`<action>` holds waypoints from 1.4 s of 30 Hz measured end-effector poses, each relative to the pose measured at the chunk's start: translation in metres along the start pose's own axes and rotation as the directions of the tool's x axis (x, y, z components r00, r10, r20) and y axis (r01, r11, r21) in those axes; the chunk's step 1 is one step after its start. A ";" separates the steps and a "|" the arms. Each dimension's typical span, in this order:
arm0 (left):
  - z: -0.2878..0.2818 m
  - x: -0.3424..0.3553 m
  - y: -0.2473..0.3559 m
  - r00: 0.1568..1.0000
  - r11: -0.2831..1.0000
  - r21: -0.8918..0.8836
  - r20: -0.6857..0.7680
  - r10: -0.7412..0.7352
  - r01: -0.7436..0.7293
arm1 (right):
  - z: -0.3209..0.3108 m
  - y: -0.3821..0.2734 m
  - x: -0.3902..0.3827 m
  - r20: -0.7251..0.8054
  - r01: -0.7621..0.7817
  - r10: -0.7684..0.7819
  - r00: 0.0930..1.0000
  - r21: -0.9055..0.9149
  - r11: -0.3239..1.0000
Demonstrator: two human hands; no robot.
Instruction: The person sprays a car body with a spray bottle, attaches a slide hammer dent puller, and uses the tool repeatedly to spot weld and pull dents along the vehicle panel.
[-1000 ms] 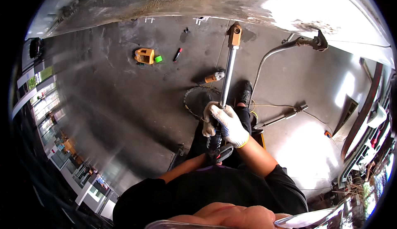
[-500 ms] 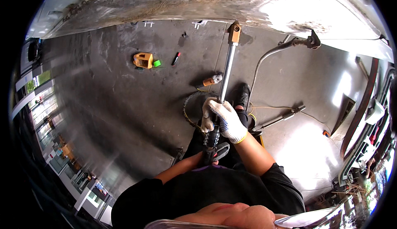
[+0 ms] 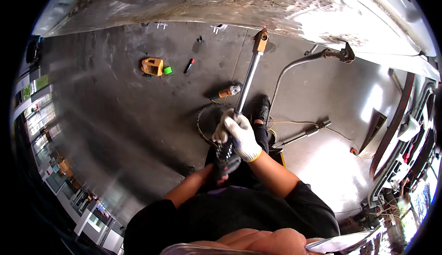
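Note:
A long metal rod tool with a copper-coloured head (image 3: 249,82) slants up and away from my body. Its tip is at the lower edge of a large, worn, partly bare metal vehicle panel (image 3: 198,6); whether they touch, I cannot tell. In a white knitted glove with a yellow cuff, my right hand (image 3: 244,140) is closed round the tool where the rod meets its black rear part. My left hand (image 3: 223,179), partly hidden and blurred, is closed at the black rear grip (image 3: 226,163), near my waist. Bare fingertips show below that grip.
On the grey floor lie an orange angle grinder (image 3: 229,91), a red-capped marker (image 3: 189,66), a green block (image 3: 168,70) and a yellow cut-open container (image 3: 152,66). A bent metal bar (image 3: 293,64) rises at right, beside a rod-like tool (image 3: 304,135) with a cable. Vehicle parts (image 3: 405,130) stand far right.
Both hands and the rear of the tool have shifted slightly left in the picture, as has the floor scene. The grip stays the same, and the left forearm is now blurred.

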State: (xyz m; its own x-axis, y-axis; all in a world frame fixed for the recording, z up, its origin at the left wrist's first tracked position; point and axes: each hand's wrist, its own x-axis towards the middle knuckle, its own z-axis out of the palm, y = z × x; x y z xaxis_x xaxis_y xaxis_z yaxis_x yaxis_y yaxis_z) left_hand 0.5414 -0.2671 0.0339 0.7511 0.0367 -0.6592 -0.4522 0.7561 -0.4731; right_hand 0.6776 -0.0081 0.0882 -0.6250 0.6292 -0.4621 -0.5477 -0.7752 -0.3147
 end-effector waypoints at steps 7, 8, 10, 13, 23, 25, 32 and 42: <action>-0.023 -0.021 0.007 0.969 0.975 0.169 -0.175 0.173 -0.144 | 0.046 -0.077 0.054 -0.271 -0.204 0.107 0.957 -0.358 0.911; -0.012 -0.022 0.005 0.977 0.983 0.131 -0.153 0.149 -0.130 | 0.044 -0.101 0.070 -0.222 -0.109 0.046 0.974 -0.281 0.953; -0.014 -0.027 -0.006 0.982 0.990 0.079 -0.138 0.130 -0.120 | 0.056 -0.112 0.076 -0.182 0.098 -0.143 0.973 -0.236 0.967; -0.040 -0.026 -0.013 0.975 0.982 0.122 -0.153 0.163 -0.145 | 0.027 -0.021 0.021 0.011 -0.148 0.166 0.986 -0.397 0.906; -0.013 -0.028 -0.031 0.915 0.961 0.044 -0.297 0.272 -0.271 | 0.030 -0.012 0.006 -0.086 -0.286 0.279 0.956 -0.093 0.954; 0.008 -0.029 -0.027 0.912 0.965 0.048 -0.317 0.259 -0.257 | 0.031 -0.026 0.011 -0.049 -0.265 0.261 0.964 -0.118 0.957; 0.029 -0.022 -0.039 0.929 0.985 0.007 -0.330 0.167 -0.174 | 0.026 -0.031 0.009 -0.016 -0.293 0.292 0.956 -0.064 0.954; 0.024 -0.027 -0.034 0.929 0.984 0.019 -0.327 0.175 -0.179 | 0.035 -0.039 0.008 -0.045 -0.306 0.303 0.952 -0.087 0.948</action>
State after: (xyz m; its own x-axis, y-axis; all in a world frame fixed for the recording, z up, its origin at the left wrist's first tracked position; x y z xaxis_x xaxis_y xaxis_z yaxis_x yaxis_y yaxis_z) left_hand 0.5480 -0.2780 0.0812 0.4611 -0.0469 -0.8861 -0.5701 0.7496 -0.3363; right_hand 0.6749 0.0289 0.1259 -0.7361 0.3613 -0.5724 -0.2796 -0.9324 -0.2290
